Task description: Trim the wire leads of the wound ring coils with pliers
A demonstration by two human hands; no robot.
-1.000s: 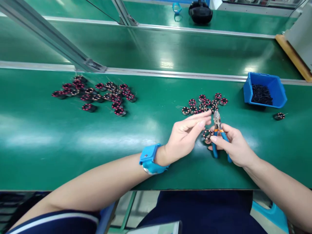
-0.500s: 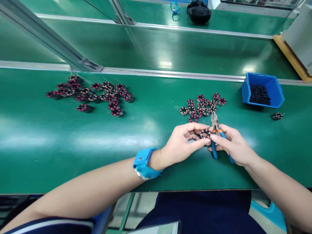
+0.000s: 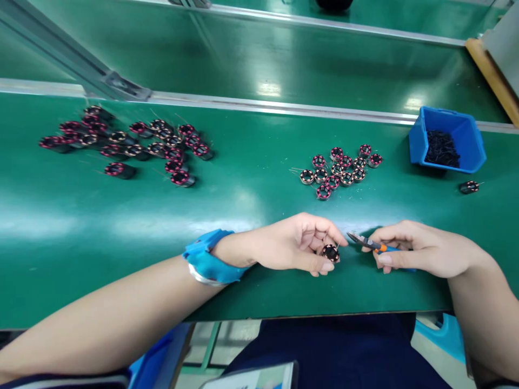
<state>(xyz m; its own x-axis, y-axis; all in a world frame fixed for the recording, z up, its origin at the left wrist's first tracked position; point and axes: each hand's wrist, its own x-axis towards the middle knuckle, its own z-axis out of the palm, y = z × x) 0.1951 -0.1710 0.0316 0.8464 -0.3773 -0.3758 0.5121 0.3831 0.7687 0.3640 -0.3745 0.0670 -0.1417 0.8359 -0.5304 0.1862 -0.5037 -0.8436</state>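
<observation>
My left hand (image 3: pixel 300 243) rests on the green table and pinches a small round wound coil (image 3: pixel 331 252) between thumb and fingers. A blue strap (image 3: pixel 206 258) circles that wrist. My right hand (image 3: pixel 417 248) grips blue-and-orange cutting pliers (image 3: pixel 367 242), whose metal jaws point left toward the coil, a short gap away. Both hands lie close to the near table edge.
A cluster of several coils (image 3: pixel 339 168) lies just beyond my hands. A larger heap of coils (image 3: pixel 130 143) sits at the left. A blue bin (image 3: pixel 446 143) with dark pieces stands at the right, a single coil (image 3: pixel 468 187) below it. A metal rail (image 3: pixel 259 105) crosses behind.
Both hands came down and nearer to the table's front edge. The coil passed from between both hands into my left hand alone, and the pliers swung from upright to level, pointing left.
</observation>
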